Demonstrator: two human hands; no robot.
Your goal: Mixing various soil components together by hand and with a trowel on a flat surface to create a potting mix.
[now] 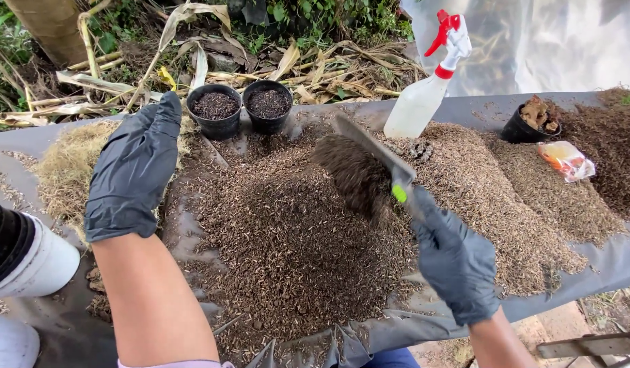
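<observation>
My right hand (454,259), in a dark glove, grips the handle of a small trowel (369,146) whose blade is tipped sideways, and brown potting mix is falling off it onto the large heap (288,238) below. My left hand (134,170), also gloved, hovers open above the left side of the heap with its fingers pointing towards two small black pots (216,109) (268,103) filled with dark mix. It holds nothing.
A grey plastic sheet (601,262) covers the table. A white spray bottle (424,88) with a red trigger leans at the back. Further right are a black pot with roots (529,123), a small plastic bag (565,160), and more mix. Dry straw (66,167) and stacked pots (19,255) lie left.
</observation>
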